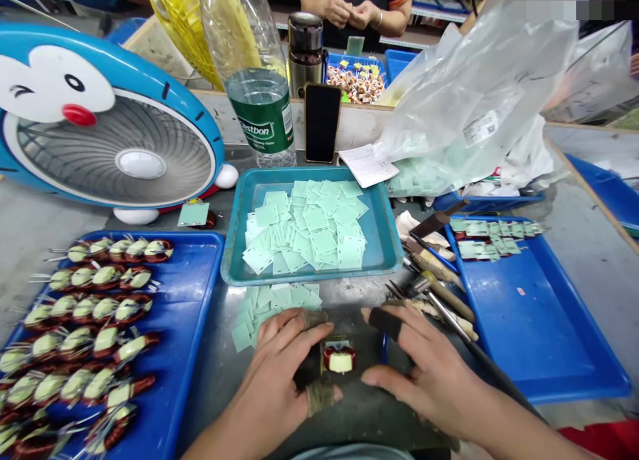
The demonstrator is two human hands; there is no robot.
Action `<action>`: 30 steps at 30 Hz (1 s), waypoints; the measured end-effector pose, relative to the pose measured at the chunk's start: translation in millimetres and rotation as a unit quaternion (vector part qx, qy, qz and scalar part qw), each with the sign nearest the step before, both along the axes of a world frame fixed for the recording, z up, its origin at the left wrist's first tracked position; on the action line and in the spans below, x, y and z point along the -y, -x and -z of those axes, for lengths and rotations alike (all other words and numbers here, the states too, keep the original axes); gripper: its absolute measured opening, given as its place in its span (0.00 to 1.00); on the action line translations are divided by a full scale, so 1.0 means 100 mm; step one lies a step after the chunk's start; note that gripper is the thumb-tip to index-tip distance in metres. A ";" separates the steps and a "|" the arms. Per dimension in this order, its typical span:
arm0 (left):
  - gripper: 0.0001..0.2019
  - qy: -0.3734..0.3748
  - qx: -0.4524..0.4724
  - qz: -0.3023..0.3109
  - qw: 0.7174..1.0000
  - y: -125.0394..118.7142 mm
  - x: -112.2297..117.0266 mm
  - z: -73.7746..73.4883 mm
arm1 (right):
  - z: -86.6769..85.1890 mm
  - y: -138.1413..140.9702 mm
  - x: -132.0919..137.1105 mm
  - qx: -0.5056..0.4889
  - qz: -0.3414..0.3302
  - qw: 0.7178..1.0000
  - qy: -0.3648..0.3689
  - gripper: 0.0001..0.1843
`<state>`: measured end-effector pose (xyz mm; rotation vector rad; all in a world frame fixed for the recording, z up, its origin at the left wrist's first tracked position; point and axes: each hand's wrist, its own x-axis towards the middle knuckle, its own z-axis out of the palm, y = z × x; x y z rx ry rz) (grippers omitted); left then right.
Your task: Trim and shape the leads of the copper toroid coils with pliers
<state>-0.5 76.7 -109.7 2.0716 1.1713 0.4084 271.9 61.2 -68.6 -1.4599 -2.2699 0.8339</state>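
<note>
A small copper-wound coil (340, 359) with a pale yellow face stands on the dark work surface between my hands, a bit of green card behind it. My left hand (282, 363) is to its left, thumb and fingers apart, with tape round a finger and the thumb. To the right, my right hand (424, 357) has its fingers spread and dark tape on one fingertip; nothing shows in it. Loose green square cards (277, 300) lie just beyond my left fingers. More green cards (319, 227) fill the teal tray (384, 243) ahead.
At left, a blue tray (177, 360) bears rows of wound coils (84, 307). At right, another blue tray (544, 320) carries carded pieces (492, 237). Hand tools (439, 290) lie between. Behind are a fan (144, 164), bottle (259, 107), phone (322, 124), plastic bag (479, 87) and a co-worker's hands (352, 10).
</note>
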 end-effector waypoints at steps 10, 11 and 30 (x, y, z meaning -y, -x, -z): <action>0.08 0.140 0.106 -0.069 0.982 -0.19 -0.13 -0.35 | 0.00 0.22 0.14 -0.119 0.079 0.986 0.090 0.28; 0.09 0.179 0.123 -0.093 0.972 -0.22 -0.15 -0.40 | -0.03 0.30 0.15 -0.171 0.108 0.971 0.125 0.28; 0.31 -0.034 0.082 0.023 0.996 -0.23 0.34 -0.94 | -0.30 0.63 0.78 -0.542 0.274 0.765 0.216 0.32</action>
